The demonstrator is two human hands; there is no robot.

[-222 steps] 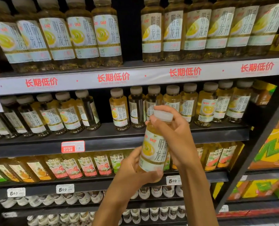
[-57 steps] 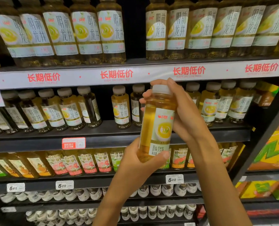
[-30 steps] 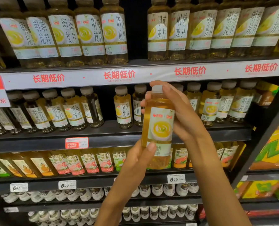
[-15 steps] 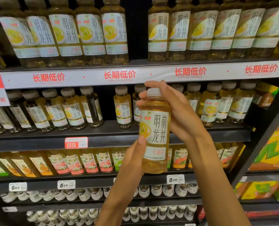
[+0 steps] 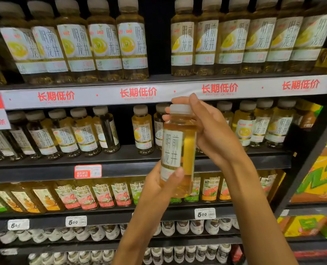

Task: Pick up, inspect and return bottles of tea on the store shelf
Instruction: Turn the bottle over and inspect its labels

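Observation:
An amber tea bottle (image 5: pixel 185 148) with a white cap and a white label stands upright in front of the second shelf. My right hand (image 5: pixel 212 131) wraps round its neck and cap from the right, fingers curled over the top. My left hand (image 5: pixel 158 186) grips its lower part from the left, thumb across the label's bottom. The label's black characters face left of centre. Behind it, a row of like small tea bottles (image 5: pixel 142 131) stands on the second shelf (image 5: pixel 120 163).
Large tea bottles (image 5: pixel 105 43) fill the top shelf above a white price strip (image 5: pixel 101 95) with red characters. Fruit tea bottles (image 5: pixel 101 196) and small white bottles (image 5: pixel 178 228) line the lower shelves. Yellow cartons (image 5: pixel 319 180) sit at the right beyond a black upright.
The bottle has been turned about its upright axis between my hands, so the label's characters have swung from facing me toward the left. Both hands keep their hold.

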